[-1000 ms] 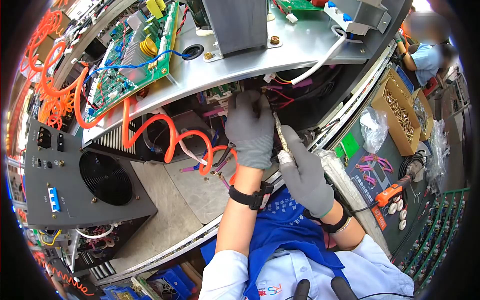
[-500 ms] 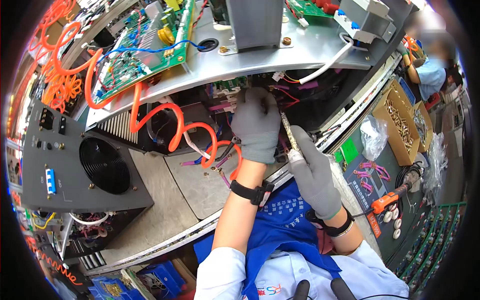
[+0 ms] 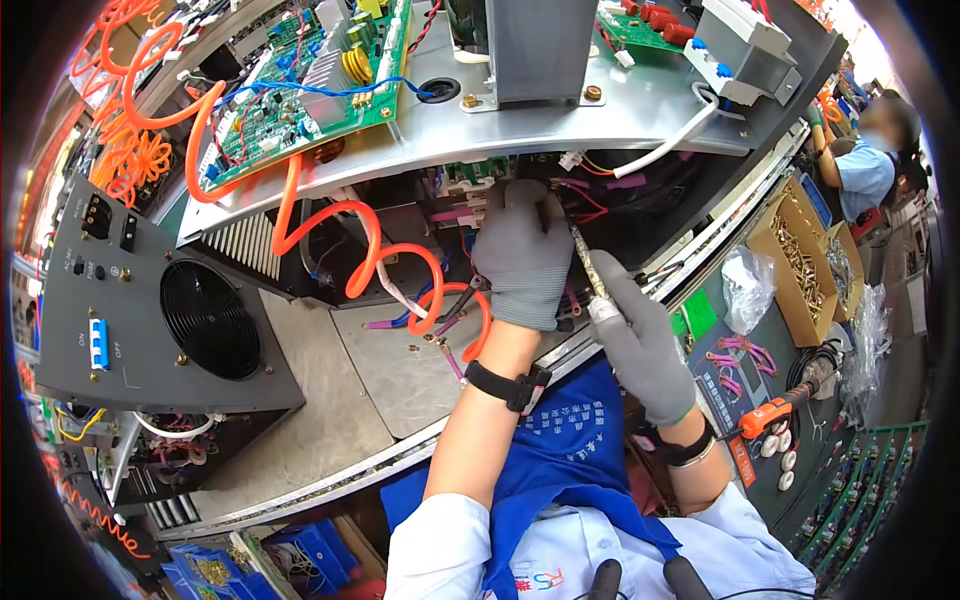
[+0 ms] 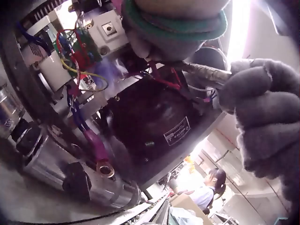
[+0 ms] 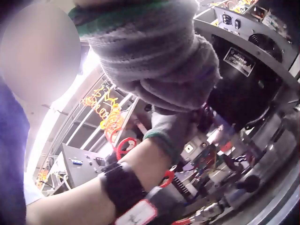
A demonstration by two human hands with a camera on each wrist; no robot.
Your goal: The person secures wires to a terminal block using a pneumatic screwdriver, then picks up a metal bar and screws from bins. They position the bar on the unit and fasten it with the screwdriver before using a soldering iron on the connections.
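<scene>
Both hands wear grey gloves. The left hand [image 3: 522,260] reaches beneath the metal shelf [image 3: 440,135] into the dark cabinet among wires; its fingers bend inward, their tips hidden. From beside it, a worn, wrapped rod-like tool [image 3: 588,262] slants down to the right hand [image 3: 645,350], which grips its lower end. In the left wrist view, the rod [image 4: 206,72] runs between the right hand's curled fingers [image 4: 267,112] and the left hand [image 4: 164,40]; whether the left fingers hold it cannot be seen. A purple-sleeved ring lug [image 4: 105,168] hangs nearby.
An orange coiled hose [image 3: 375,240] crosses left of the left forearm. A grey fan panel [image 3: 130,310] stands at left, a green circuit board [image 3: 300,110] above. At right are a box of screws [image 3: 795,255], an orange-handled tool [image 3: 775,410] and another person [image 3: 865,170].
The head view has shifted, so the cabinet and shelf sit further right in the frame. Both hands keep nearly the same place at the cabinet, and the right hand still grips the rod.
</scene>
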